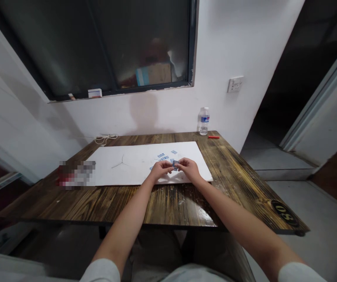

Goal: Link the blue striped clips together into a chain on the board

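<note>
Both my hands meet over a large white paper sheet (pixel 127 166) lying on a dark wooden table (pixel 168 203). Between the fingertips of my left hand (pixel 160 169) and my right hand (pixel 188 168) is a small blue-and-white paper piece (pixel 174 165), apparently pinched by both. Several similar pieces lie loose just beyond, including one (pixel 161 155) and another (pixel 173 152). Fingers partly hide the held piece and any pieces beneath. A thin grey three-armed mark (pixel 120 161) lies on the sheet left of my hands.
A water bottle (pixel 204 121) and a red lighter-like stick (pixel 213 137) stand at the table's far edge. A white cord (pixel 106 138) lies far left. A blurred object (pixel 76 175) sits by the sheet. A wall and window rise behind; a doorway opens right.
</note>
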The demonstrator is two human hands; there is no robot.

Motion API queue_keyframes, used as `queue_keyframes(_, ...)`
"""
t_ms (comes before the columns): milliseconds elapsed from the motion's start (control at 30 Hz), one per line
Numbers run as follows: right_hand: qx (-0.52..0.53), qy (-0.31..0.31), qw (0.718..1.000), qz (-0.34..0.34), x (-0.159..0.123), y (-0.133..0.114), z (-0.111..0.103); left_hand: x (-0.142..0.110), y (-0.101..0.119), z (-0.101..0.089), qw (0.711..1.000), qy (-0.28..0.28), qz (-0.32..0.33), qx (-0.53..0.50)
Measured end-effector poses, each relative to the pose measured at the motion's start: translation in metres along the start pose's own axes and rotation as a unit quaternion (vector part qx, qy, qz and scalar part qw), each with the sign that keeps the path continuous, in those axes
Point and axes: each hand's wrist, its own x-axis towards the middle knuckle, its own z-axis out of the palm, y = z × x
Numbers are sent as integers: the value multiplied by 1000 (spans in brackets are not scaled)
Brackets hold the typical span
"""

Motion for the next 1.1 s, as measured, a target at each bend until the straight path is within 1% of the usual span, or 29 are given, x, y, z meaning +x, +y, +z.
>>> queue_keyframes(233, -14, -1, 1000, -14, -1, 1, 0, -2, 3, 2, 1000, -3, -8, 9)
queue_keyframes(400, -2, -18, 1000, -14, 0, 3, 0, -1, 2, 1, 1000, 27, -3, 6)
queue_keyframes(500, 1, -19, 1000, -17, 1, 4, -1, 1, 2, -1, 997, 74, 6, -16)
queue_keyframes(567, -5, -13, 1000, -15, 2, 5, -1, 2, 3, -2, 992, 123, 7, -39)
queue_keyframes(700, -32, -13, 999, -28, 3, 9, -3, 4, 6, -7, 972, 218, -4, -93)
queue_keyframes(767, -63, -18, 997, -37, 2, 11, -4, 5, 7, -10, 960, 256, -15, -109)
queue_keyframes(833, -123, -27, 991, -53, 1, 11, -4, 5, 7, -14, 950, 288, -25, -119)
queue_keyframes(900, -210, -46, 973, -87, -1, 10, -4, 6, 6, -16, 942, 310, -30, -127)
queue_keyframes(933, -256, -58, 958, -112, -2, 10, -4, 6, 5, -17, 939, 316, -30, -131)
queue_keyframes(1000, -338, -87, 921, -173, -4, 9, -3, 6, 3, -19, 937, 322, -27, -136)
queue_keyframes(1100, -420, -139, 859, -256, -6, 8, 2, 7, 1, -20, 936, 324, -25, -138)
